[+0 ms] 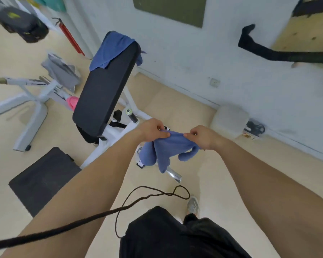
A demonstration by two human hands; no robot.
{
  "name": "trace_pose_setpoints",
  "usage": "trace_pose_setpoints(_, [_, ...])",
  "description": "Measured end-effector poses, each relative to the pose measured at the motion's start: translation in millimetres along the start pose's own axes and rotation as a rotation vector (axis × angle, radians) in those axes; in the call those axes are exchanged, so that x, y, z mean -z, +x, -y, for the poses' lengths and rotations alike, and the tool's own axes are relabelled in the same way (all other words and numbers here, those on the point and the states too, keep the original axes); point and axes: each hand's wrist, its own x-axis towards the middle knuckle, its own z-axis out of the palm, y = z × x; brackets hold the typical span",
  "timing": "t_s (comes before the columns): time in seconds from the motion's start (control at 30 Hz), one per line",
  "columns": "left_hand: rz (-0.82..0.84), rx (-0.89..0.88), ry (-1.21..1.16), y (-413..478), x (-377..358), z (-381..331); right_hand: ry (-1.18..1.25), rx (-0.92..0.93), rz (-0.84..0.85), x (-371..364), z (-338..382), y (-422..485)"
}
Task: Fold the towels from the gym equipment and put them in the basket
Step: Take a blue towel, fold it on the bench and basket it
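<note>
**Periwinkle towel held by its top edge in both hands**

Far left: a grey cloth point(61, 71) lies draped over a white metal exercise frame point(35, 97). Beside it, a dark blue towel point(111, 50) hangs over the upper end of a black padded bench point(101, 95). Centre: the left hand point(153, 130) pinches the top edge of a periwinkle-blue fabric towel point(168, 148), thumb and curled fingers closed on the cloth. The right hand point(203, 136) pinches the same edge just beside it, likewise closed. The towel hangs bunched in the air above the floor. Right: a pale rounded object point(229, 121) sits against the wall, too blurred to identify.
</note>
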Motion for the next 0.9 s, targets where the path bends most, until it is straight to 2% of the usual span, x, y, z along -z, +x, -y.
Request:
trace_pose_setpoints(0.2, [0.123,-0.208,0.105,30.2,-24.2,-77.8,0.107,-0.161,-0.227,26.6,-42.2,-75.8])
trace_pose_setpoints(0.37, [0.261,-0.452,0.227,31.4,-67.0,-140.1,0.192,-0.369,-0.382,14.1,-80.3,-156.8])
trace_pose_setpoints(0.57, [0.386,-0.693,0.303,-2.9,-141.5,-194.4,0.306,-0.556,-0.618,-39.3,-109.2,-259.3])
trace_pose_setpoints(0.73, [0.544,-0.853,0.423,-64.6,-219.4,-238.0,0.351,-0.767,-0.729,-92.9,-129.5,-361.6])
trace_pose_setpoints(0.9, [0.672,-1.012,0.574,-135.0,-293.4,-283.5,0.486,-0.984,-0.948,-155.3,-161.2,-465.1])
